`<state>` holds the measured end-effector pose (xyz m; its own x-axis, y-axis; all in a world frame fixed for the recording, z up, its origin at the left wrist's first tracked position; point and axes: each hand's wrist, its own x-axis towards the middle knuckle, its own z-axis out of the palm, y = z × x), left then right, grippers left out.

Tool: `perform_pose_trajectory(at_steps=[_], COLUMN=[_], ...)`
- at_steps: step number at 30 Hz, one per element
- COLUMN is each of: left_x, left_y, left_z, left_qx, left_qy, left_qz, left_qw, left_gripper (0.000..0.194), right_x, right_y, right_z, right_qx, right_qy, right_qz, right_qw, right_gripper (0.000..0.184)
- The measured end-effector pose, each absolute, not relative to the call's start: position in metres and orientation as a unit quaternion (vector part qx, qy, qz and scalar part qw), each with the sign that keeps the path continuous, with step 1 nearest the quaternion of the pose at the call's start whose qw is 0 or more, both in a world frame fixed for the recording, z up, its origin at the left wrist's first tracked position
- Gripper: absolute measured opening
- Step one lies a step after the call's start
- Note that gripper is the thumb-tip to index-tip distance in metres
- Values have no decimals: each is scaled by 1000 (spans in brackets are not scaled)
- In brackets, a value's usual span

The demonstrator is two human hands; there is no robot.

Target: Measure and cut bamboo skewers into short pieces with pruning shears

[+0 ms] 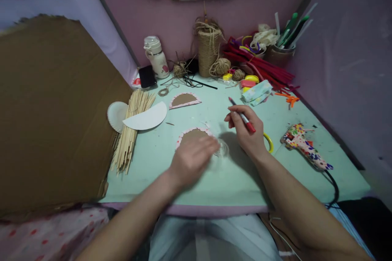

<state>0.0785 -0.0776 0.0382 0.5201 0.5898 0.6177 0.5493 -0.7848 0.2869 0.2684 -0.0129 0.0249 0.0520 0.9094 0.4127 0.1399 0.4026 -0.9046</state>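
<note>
I see the right hand (247, 132) with fingers clamped on the pen (250, 126); left hand (192, 157) blurs, its grip I cannot tell; the card (194, 133) looks light, bendable; I would pinch its rim.

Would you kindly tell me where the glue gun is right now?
In the head view, the glue gun lies on the table near its right edge, right of the right hand.

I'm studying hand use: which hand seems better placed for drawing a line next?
Probably the right hand: it holds the pen. The left hand, blurred in the picture, is over the nearer cardboard half-circle, so it seems better placed to steady that.
</note>
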Motion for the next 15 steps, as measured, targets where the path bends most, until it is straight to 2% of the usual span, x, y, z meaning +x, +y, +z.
perform_pose_trajectory(at_steps=[3,7,9,13,15], left_x=[85,100,106,107,104], left_y=[-11,75,101,112,96], left_z=[40,39,35,23,21], left_qx=[853,863,868,875,866], left_qy=[364,420,442,450,457], left_qz=[375,280,223,162,187], left_qw=[-7,9,30,68,84], left_gripper=[24,23,31,60,59], right_x=[276,282,283,282,282], right_y=[-9,-5,-4,-3,-2], right_z=[28,29,27,23,23], right_qx=[-456,-479,-484,-485,-491], right_qy=[-562,-556,-574,-601,-607], right_qz=[281,260,253,260,268], right_qw=[630,628,611,580,565], right_gripper=[12,14,15,17,18])
